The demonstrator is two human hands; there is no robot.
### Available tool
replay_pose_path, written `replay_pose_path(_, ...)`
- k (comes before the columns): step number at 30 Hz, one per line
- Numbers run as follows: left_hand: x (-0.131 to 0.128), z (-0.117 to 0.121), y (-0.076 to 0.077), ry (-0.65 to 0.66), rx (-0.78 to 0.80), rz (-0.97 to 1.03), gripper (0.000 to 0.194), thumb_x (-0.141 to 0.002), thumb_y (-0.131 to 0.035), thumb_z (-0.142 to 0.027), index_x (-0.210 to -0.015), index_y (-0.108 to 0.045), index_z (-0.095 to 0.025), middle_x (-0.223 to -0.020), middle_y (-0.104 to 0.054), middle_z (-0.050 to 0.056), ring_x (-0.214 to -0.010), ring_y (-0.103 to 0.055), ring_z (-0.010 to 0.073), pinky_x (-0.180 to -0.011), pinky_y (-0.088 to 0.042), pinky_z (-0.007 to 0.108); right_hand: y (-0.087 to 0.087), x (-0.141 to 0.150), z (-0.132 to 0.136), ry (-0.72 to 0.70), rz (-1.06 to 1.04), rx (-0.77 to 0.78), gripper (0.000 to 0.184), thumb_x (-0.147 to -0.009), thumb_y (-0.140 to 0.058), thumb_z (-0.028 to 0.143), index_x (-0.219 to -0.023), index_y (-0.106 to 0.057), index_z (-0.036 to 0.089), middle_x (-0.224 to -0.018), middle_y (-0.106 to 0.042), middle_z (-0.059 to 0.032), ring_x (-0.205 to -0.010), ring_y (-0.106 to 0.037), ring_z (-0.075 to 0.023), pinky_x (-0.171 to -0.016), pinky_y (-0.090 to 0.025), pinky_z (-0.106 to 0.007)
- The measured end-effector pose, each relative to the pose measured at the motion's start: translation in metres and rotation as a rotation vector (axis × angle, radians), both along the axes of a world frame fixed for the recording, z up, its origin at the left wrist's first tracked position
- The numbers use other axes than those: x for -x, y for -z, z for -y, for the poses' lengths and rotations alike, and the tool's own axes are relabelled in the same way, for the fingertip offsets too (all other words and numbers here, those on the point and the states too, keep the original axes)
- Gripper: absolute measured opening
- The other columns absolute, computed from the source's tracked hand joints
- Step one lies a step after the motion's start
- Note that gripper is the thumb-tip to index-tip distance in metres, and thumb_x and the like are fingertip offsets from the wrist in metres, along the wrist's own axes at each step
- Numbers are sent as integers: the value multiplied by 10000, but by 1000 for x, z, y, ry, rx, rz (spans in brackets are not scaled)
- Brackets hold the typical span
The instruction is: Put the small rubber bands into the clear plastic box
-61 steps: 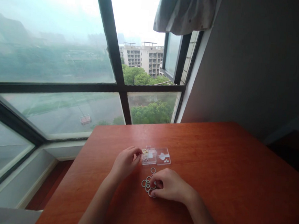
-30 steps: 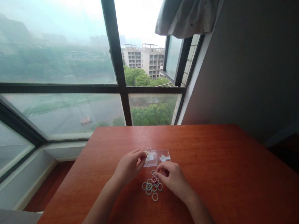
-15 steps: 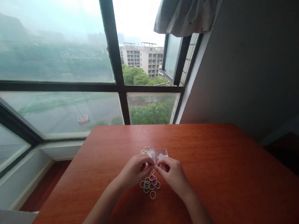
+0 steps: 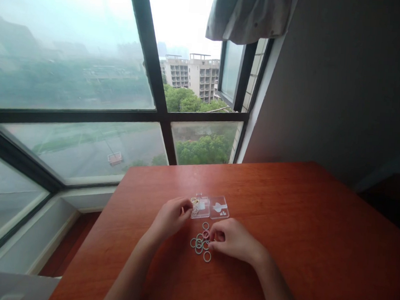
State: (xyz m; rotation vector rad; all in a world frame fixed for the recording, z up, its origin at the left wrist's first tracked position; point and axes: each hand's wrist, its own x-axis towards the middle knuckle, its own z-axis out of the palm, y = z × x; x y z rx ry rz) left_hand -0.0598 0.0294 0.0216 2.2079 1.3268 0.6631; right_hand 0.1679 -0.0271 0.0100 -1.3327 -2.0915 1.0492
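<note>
Several small ring-shaped hair ties, green, pink and pale, lie in a loose pile on the table. My right hand is at the pile's right side, thumb and fingers closed in a pinch on a hair tie there and covering part of the pile. Behind the pile, a clear plastic box with more pale and yellowish hair ties inside lies with its lid opened flat to the right. My left hand is by the box's left edge, fingers curled together; whatever is between its fingertips is hidden.
The reddish-brown wooden table spreads wide to the right. Large dark-framed windows stand behind and to the left, with a grey curtain hanging above. A dark wall rises on the right.
My hands, which met fingertip to fingertip in front of the box, have parted. The left went left to the box's side; the right came down to the pile. Box and lid are now uncovered.
</note>
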Motion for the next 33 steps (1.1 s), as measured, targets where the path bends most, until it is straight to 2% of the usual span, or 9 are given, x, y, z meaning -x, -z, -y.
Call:
replay_pose_path(5,-1,1,3,-52,-35,-57,155,-815,-512,-187,-894,-646,-195,-756,-658,9,-647,-561,133,-609,-396,221,-5,-2,3,-65,38,1,86,-663,-718,153,-732,-722,204,-619,-622,59,-562,-531,-88,-512,-318,-174)
replay_pose_path(9,0,1,3,-67,-74,-94,150,-827,-518,-194,-904,-646,-208,-811,-666,18,-691,-579,141,-643,-408,231,-6,-1,4,-78,59,-3,77,-651,-762,208,-713,-717,209,-622,-626,60,-567,-537,-93,-516,-314,-180)
replay_pose_path(17,-4,3,-4,-151,-164,-26,185,-889,-489,-250,-962,-652,-203,-806,-659,20,-660,-561,132,-608,-399,227,-4,1,3,-117,164,15,140,-659,-790,298,-724,-702,212,-659,-637,66,-595,-538,-85,-521,-286,-186)
replay_pose_path(24,-3,1,-1,-108,-149,-56,161,-873,-506,-231,-901,-660,-196,-796,-658,24,-638,-549,124,-597,-399,222,-5,0,2,-130,188,14,180,-652,-807,330,-776,-713,241,-673,-641,77,-605,-538,-82,-526,-277,-183)
replay_pose_path(33,-4,2,-1,-89,-144,-52,170,-875,-494,-219,-896,-660,-191,-826,-665,34,-647,-548,121,-610,-399,220,-4,4,4,-136,118,-33,59,-700,-776,262,-719,-729,230,-663,-662,50,-596,-552,-102,-538,-293,-200)
